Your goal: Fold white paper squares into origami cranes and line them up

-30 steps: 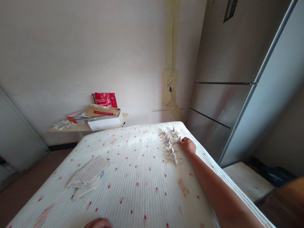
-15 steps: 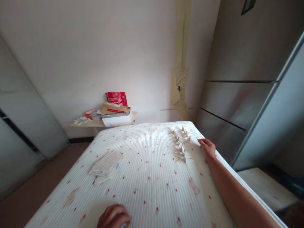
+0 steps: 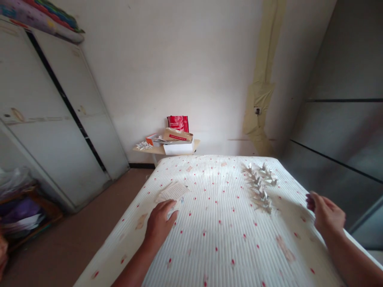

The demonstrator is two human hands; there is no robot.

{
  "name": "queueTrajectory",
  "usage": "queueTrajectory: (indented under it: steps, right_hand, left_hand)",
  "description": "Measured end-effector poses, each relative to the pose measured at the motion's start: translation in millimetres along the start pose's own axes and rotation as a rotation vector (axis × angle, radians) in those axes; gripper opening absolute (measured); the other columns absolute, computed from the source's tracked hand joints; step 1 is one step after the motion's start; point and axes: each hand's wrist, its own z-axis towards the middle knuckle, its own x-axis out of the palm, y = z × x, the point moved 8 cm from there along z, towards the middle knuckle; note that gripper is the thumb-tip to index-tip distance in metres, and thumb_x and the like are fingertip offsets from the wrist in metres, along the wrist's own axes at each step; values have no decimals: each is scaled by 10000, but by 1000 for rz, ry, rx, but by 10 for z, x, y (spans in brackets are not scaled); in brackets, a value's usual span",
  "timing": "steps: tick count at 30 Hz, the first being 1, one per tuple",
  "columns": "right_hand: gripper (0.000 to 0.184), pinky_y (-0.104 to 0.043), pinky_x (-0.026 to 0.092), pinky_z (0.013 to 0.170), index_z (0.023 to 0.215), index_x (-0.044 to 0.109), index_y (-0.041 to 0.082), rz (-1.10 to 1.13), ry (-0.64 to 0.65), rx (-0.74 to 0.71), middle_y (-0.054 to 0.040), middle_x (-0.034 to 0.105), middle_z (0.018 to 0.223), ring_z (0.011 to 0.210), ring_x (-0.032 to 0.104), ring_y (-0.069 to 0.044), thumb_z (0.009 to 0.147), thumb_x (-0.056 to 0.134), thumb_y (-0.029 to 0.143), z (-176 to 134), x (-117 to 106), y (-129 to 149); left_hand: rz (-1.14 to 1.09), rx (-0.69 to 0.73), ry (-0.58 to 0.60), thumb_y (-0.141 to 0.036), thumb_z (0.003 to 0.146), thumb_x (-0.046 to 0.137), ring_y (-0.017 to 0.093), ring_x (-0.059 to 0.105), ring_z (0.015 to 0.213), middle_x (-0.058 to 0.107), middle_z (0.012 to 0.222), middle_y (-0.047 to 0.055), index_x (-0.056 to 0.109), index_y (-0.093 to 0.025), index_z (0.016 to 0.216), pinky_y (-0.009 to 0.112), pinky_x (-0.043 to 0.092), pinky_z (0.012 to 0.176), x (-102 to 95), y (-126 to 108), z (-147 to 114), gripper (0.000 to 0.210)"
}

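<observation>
My left hand (image 3: 163,219) reaches over the near side of a loose stack of printed paper sheets (image 3: 172,191), thumb and fingers apart. It covers part of the stack, and I cannot tell whether the fingertips touch it. Several folded paper cranes (image 3: 257,181) stand grouped on the right of the bed, roughly in rows. To the right of the cranes, near the bed's edge, is my right hand (image 3: 327,211), apart from them. Its fingers are curled in, and no object shows in them.
Dotted, ribbed bedding (image 3: 209,239) covers the bed. Beyond its far left corner, a small table (image 3: 155,150) carries a white box (image 3: 179,148), a red bag (image 3: 178,122) and a white paper pile (image 3: 144,146). Cabinets (image 3: 86,119) stand left; a grey panelled surface (image 3: 344,131) rises right.
The view has swung left. My left hand has moved forward from the near edge to the paper stack. My right hand has drawn back and away from the cranes.
</observation>
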Motion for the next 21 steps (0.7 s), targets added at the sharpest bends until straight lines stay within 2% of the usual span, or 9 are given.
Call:
queueTrajectory:
  steps: [2,4,7,9,11,13,15,18,21]
  right_hand:
    - [315,-262,397,418,693,625,134,-53,-29,19,-17,563,542,477,498,-140,622,673,437,-139,-42,168]
    - [296,-249,413,458,679,627,136,-151,75,-64,-7,552,534,506,515,-140,670,639,432,-318,33,411]
    - [281,-237,417,480,732,647,158,-289,335,-380,-19,596,617,535,537,-139,741,579,431,-750,268,815]
    - [216,-233,419,499,717,627,173,-314,565,-627,-35,623,697,608,573,-154,783,562,369,-1187,478,1017]
    - [143,-250,440,597,766,613,178,-277,780,-841,-36,624,723,663,581,-155,829,526,273,-1671,665,1145]
    - [149,-262,420,614,779,589,177,-260,955,-972,-32,602,699,656,559,-146,865,472,213,-2098,829,1182]
    - [190,-271,390,599,759,566,173,-295,1061,-1030,-32,578,676,639,533,-144,887,428,199,-2406,975,1145]
    - [263,-282,350,593,675,522,173,-362,1120,-1122,-19,536,626,602,490,-137,904,401,215,-2710,1114,1055]
    - [305,-279,324,593,628,483,173,-421,1151,-1184,-10,517,607,587,467,-128,913,386,221,-2866,1179,942]
  left_hand:
    - [72,9,80,-268,788,510,202,561,1042,634,1107,57,623,-213,1042,339,430,933,117,-17,189,284]
    - [178,-35,137,-292,786,523,224,556,1042,620,1116,88,606,-181,1071,347,418,919,207,-20,342,317]
    - [283,-104,213,-320,799,511,226,551,1028,620,1082,91,605,-182,1052,336,408,872,320,-28,474,303]
    - [331,-139,237,-328,802,497,235,560,986,619,1060,90,595,-183,1065,350,404,823,369,-30,502,316]
    - [364,-159,248,-321,801,487,243,563,955,628,1015,85,608,-192,1030,365,385,800,403,-32,501,290]
    - [376,-169,243,-309,802,473,246,561,941,633,990,85,621,-197,992,376,361,797,418,-34,491,265]
    - [369,-187,222,-305,807,455,245,562,929,635,986,88,627,-196,973,382,342,798,416,-27,486,263]
    - [350,-226,192,-306,810,434,245,570,901,646,967,86,639,-191,939,394,326,799,409,-11,487,268]
    - [325,-260,164,-302,830,396,238,581,870,659,936,82,655,-189,896,403,315,809,407,-12,486,290]
